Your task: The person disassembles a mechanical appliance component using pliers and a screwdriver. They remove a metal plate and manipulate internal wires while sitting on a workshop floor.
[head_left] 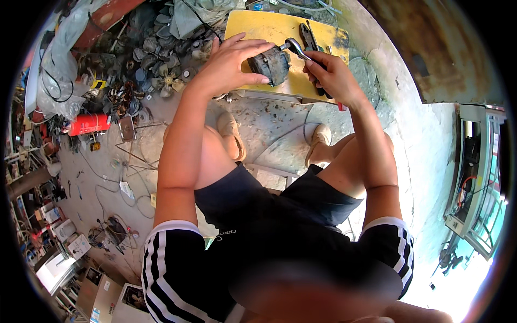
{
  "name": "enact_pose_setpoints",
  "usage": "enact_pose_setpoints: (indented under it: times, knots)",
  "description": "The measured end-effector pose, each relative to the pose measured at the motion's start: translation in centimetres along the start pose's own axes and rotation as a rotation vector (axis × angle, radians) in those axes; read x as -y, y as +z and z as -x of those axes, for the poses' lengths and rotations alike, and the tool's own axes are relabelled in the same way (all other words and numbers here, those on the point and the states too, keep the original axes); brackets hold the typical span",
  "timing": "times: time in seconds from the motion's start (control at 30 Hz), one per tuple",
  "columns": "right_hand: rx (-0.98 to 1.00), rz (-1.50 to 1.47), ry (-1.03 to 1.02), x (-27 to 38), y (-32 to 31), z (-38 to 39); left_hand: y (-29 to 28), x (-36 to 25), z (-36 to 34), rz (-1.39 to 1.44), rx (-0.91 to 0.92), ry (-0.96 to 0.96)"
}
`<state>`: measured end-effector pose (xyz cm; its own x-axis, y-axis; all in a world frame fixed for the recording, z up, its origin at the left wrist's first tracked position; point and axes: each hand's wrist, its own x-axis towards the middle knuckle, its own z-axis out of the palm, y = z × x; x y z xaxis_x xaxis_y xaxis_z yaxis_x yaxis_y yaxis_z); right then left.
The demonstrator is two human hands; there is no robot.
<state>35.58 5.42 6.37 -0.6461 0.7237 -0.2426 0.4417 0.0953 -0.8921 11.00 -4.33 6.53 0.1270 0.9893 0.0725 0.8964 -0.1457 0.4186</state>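
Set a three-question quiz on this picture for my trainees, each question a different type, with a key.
1. Multiple choice: what does the right hand hold?
A) a hammer
B) a ratchet-style wrench
C) a cloth

2. True or false: the left hand is on the dark, rounded metal part.

3. Fill in the colour: the tabletop beneath the metal part is mainly ____.

Key: 1. B; 2. True; 3. Yellow.
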Motion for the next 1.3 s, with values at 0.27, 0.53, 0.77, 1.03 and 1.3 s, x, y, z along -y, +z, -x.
enact_pose_setpoints:
  times: [0.27,0.53,0.77,1.03,1.3]
  knots:
    - [-0.051,0.016,-0.054,-0.5,0.2,0.1,-1.1,1.0,-0.4,0.188,0.040,-0.077]
    - [-0.016,0.025,-0.070,0.0,0.7,-0.5,-1.2,1.7,-0.7,0.240,0.047,-0.031]
    - [0.057,-0.010,-0.063,0.9,0.5,-0.1,-1.0,1.8,-0.9,0.275,0.042,-0.026]
    - [0.199,-0.104,0.002,3.3,-0.9,0.6,-1.0,2.0,-0.9,0.279,0.043,-0.026]
    - [0.229,-0.514,0.104,4.2,-1.2,-0.4,-1.2,1.7,-0.7,0.326,0.032,-0.035]
